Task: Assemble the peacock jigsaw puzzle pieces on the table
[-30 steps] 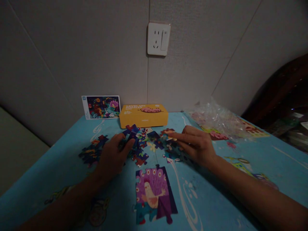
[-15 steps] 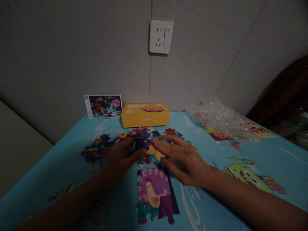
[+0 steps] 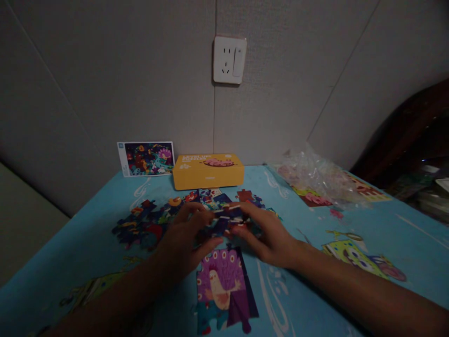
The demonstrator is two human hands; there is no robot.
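Between my two hands, just beyond the joined purple peacock puzzle section (image 3: 219, 281), several dark blue and red puzzle pieces (image 3: 221, 225) are bunched, some tilted with their pale edges showing. My left hand (image 3: 185, 234) has its fingers curled around the left side of the bunch. Facing it, my right hand (image 3: 264, 231) grips the right side with its thumb and fingers. Which piece each hand holds is blurred. More loose puzzle pieces (image 3: 135, 227) lie left of my left hand, and others spread behind both hands.
At the back, a yellow puzzle box (image 3: 208, 175) stands against the wall beside an upright picture card (image 3: 149, 159). A clear plastic bag (image 3: 315, 173) lies at the back right over colourful printed sheets. The blue tablecloth (image 3: 298, 299) carries cartoon prints.
My right hand has moved left and inward from the right of the pile, and my left hand has come slightly right. Pieces are now gathered between them. The peacock section stays in place.
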